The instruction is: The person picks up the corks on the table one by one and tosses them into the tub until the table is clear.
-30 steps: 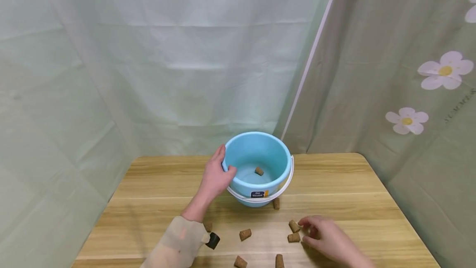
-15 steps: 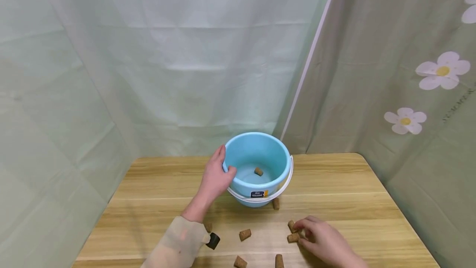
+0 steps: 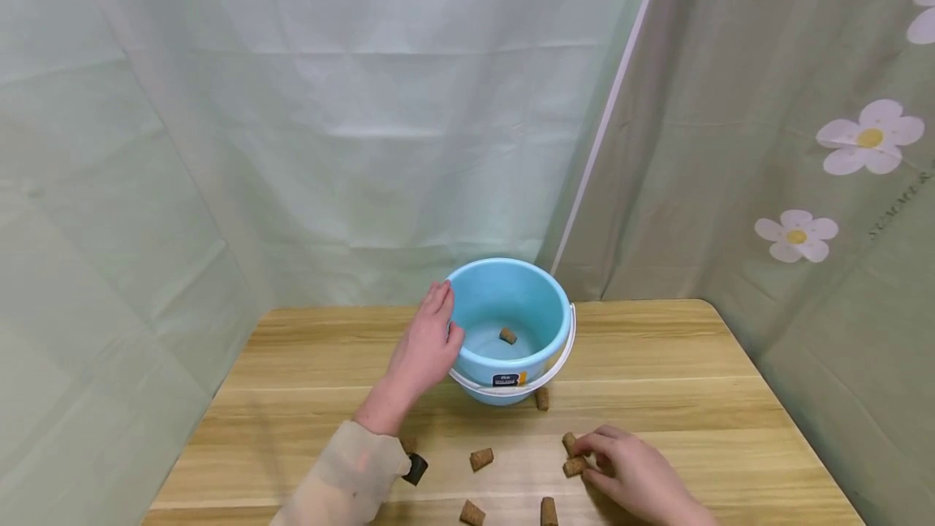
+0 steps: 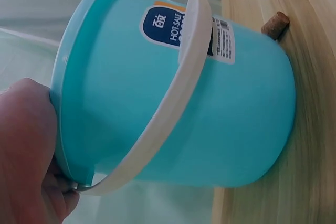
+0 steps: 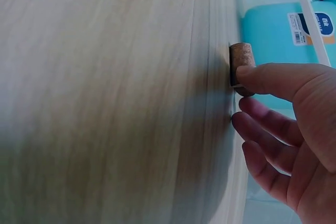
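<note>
A light blue bucket with a white handle stands at the table's back, one cork on its floor. My left hand holds its left rim, thumb toward the inside; in the left wrist view, fingers curl below the rim beside the handle's end. At the right, my right hand pinches the end of a lying cork between thumb and index finger. Another cork lies just behind it, partly hidden by the fingers. In the right wrist view, the thumb presses the cork, the other fingers loosely bent.
More corks lie on the wooden table: one by the bucket's base, one in the middle, two near the front edge, and one partly hidden behind the left sleeve. Pale curtains hang around the table.
My right hand has moved slightly left onto the nearer cork of the pair, its fingers closing in. The left hand's fingers have shifted further over the bucket rim.
</note>
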Motion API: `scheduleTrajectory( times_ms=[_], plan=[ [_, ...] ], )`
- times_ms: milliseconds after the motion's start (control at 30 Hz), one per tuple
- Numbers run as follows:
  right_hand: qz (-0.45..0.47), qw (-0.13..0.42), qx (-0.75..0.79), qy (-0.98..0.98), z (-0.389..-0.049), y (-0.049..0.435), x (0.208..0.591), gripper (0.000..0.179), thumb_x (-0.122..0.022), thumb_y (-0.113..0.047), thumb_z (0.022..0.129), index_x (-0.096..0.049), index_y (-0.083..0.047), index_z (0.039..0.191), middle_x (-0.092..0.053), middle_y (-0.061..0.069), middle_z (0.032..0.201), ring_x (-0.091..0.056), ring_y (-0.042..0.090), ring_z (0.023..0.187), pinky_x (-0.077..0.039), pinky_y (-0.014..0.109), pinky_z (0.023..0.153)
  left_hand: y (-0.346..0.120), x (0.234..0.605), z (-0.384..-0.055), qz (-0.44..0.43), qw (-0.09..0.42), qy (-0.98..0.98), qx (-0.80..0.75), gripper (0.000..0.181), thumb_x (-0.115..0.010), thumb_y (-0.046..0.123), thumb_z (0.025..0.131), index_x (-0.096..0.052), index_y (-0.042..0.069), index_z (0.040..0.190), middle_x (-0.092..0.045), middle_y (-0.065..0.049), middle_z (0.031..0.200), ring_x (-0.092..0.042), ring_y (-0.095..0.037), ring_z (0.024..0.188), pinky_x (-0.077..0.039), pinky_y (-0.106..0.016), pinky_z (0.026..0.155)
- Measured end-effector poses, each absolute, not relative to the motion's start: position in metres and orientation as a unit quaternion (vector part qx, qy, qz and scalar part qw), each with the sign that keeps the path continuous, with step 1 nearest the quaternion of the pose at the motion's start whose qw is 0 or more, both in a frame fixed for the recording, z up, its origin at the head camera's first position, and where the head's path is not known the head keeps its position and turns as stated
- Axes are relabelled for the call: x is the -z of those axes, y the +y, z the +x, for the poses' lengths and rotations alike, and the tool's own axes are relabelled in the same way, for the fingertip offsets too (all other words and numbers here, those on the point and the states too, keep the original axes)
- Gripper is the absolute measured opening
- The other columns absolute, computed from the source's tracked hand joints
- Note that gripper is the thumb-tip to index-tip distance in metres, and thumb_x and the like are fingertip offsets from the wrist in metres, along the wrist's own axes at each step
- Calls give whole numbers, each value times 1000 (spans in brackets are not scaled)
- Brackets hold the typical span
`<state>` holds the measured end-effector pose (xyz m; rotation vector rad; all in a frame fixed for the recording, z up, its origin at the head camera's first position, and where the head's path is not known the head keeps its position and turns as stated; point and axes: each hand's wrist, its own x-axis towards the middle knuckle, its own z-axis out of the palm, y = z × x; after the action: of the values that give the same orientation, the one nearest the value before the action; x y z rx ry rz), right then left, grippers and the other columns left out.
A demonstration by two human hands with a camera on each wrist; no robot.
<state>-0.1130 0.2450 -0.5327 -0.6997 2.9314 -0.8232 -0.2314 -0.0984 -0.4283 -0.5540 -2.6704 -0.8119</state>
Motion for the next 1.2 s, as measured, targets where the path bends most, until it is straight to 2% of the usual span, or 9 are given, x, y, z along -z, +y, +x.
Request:
scheduleTrajectory(
  times_ms=[400, 733, 867, 1000, 1200],
  plan=[
    [-221, 2, 262, 939, -113, 246, 536, 22, -87, -21, 91, -79, -30, 110, -66, -23, 96, -55, -4, 78, -52, 24, 64, -101, 425, -230, -199, 122, -938, 255, 57, -45, 20, 108, -45, -11, 156, -35, -22, 169, -27, -37, 160, -28, -50, 127],
    [-234, 5, 258, 937, -111, 246, 534, 20, -86, -18, 92, -81, -28, 108, -61, -27, 87, -53, -5, 74, -49, 23, 61, -99, 422, -228, -172, 103, -939, 281, 68, -47, 21, 107, -28, -12, 163, -19, -25, 174, -24, -37, 161, -31, -51, 126],
    [-233, 5, 256, 938, -111, 246, 533, 19, -86, -17, 91, -80, -29, 106, -60, -27, 86, -52, -4, 74, -48, 23, 61, -101, 418, -231, -167, 88, -941, 280, 70, -50, 22, 106, -28, -13, 163, -23, -27, 173, -31, -41, 157, -35, -53, 124],
    [-229, 8, 256, 939, -111, 245, 532, 18, -86, -18, 91, -79, -29, 104, -59, -27, 85, -52, -4, 73, -48, 23, 60, -103, 406, -242, -182, 86, -942, 269, 64, -52, 17, 105, -37, -14, 158, -34, -29, 167, -39, -44, 152, -38, -55, 122],
    [-226, 13, 257, 939, -110, 246, 534, 18, -86, -17, 91, -78, -28, 103, -56, -27, 81, -50, -4, 71, -46, 23, 59, -104, 393, -264, -218, 59, -946, 231, 53, -45, 8, 110, -38, -17, 156, -31, -32, 167, -35, -43, 155, -32, -53, 125]
  ],
)
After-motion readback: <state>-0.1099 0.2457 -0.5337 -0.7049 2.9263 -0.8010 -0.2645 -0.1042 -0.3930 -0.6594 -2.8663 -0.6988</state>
